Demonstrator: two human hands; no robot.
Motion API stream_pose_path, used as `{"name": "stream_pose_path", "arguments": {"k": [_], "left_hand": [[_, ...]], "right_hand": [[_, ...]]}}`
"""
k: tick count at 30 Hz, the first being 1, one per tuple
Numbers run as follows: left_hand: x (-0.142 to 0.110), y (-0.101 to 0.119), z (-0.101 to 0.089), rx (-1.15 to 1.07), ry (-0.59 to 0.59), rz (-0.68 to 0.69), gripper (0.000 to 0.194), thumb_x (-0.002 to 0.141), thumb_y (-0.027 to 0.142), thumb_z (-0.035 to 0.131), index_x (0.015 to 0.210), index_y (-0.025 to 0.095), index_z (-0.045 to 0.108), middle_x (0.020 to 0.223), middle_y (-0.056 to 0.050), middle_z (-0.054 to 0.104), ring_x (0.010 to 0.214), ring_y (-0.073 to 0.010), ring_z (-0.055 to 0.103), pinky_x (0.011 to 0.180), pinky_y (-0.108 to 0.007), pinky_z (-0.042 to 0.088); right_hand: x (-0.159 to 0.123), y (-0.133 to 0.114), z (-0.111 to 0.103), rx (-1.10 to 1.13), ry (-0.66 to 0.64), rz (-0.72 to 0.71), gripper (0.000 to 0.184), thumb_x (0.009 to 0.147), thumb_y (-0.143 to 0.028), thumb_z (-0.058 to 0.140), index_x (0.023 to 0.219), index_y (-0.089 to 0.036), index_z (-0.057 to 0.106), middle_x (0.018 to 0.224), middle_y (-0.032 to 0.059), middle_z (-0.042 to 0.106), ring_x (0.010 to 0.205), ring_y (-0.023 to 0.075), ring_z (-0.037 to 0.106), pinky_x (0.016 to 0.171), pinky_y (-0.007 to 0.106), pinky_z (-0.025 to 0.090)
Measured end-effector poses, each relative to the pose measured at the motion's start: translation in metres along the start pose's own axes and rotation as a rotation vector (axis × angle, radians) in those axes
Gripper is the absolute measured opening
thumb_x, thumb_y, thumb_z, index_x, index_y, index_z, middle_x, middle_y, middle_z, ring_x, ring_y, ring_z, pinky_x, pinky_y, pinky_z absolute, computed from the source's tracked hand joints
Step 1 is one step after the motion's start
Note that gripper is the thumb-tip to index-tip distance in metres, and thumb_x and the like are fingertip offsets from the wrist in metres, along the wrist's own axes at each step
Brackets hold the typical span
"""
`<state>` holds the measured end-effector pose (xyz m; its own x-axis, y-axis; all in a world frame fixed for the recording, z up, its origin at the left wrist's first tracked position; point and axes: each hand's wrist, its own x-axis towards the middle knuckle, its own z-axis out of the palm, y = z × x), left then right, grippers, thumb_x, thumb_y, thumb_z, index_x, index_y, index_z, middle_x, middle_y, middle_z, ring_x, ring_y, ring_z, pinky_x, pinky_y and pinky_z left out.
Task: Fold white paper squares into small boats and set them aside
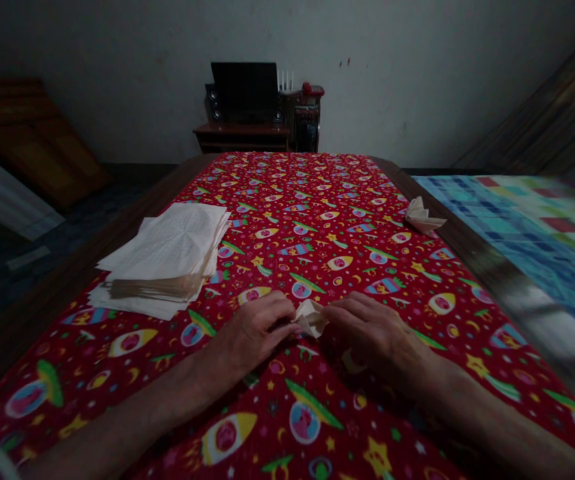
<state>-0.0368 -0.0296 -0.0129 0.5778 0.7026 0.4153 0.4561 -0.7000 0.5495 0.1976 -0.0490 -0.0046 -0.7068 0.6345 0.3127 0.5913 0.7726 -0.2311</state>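
Between my hands, just above or on the red patterned cloth (312,367), is a small piece of folded paper (311,318), pale cream in colour. My left hand (263,327) pinches its left side with thumb and fingers. At its right side my right hand (367,325) has its fingers closed on the paper's edge; the thumb is mostly hidden. A stack of paper sheets (170,243) lies to the left, its edges uneven and its top sheet creased. Off to the right, near the cloth's edge, sits another folded paper piece (423,217) with pointed flaps.
Beyond the table's far end stand a black monitor (245,92) with speakers on a small desk (242,131) and a red telephone (313,89). A wooden cabinet (32,133) is at left. On the right, a bed with a checkered cover (532,233) adjoins the table's brown edge (467,260).
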Motion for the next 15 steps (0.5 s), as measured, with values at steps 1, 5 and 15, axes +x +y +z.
{"name": "stream_pose_path", "arguments": {"k": [1, 5, 15], "left_hand": [[0.0, 0.0, 0.001, -0.01, 0.012, 0.002, 0.01, 0.084, 0.016, 0.06, 0.075, 0.017, 0.055, 0.073, 0.002, 0.055, 0.069, -0.0106, 0.053, 0.064, -0.02, 0.042], [0.001, -0.002, 0.0, -0.074, 0.086, -0.166, 0.007, 0.085, 0.017, 0.057, 0.078, 0.017, 0.057, 0.076, 0.0, 0.06, 0.071, -0.0125, 0.059, 0.066, -0.022, 0.046], [0.002, -0.011, -0.006, -0.112, 0.126, -0.199, 0.025, 0.084, 0.013, 0.054, 0.106, 0.02, 0.061, 0.096, -0.003, 0.069, 0.087, -0.0155, 0.066, 0.079, -0.026, 0.052]], "right_hand": [[0.0, 0.002, 0.003, 0.016, 0.018, 0.014, 0.034, 0.087, -0.01, 0.044, 0.121, -0.012, 0.049, 0.098, 0.0122, 0.062, 0.085, 0.0204, 0.056, 0.073, 0.035, 0.05], [-0.001, 0.014, 0.012, 0.119, 0.171, 0.068, 0.034, 0.088, -0.016, 0.048, 0.122, -0.019, 0.049, 0.094, 0.0079, 0.065, 0.077, 0.0164, 0.061, 0.066, 0.028, 0.05], [-0.003, 0.024, 0.013, 0.132, 0.184, 0.047, 0.02, 0.092, -0.023, 0.048, 0.109, -0.019, 0.058, 0.088, 0.0069, 0.066, 0.073, 0.0148, 0.061, 0.061, 0.024, 0.047]]}}
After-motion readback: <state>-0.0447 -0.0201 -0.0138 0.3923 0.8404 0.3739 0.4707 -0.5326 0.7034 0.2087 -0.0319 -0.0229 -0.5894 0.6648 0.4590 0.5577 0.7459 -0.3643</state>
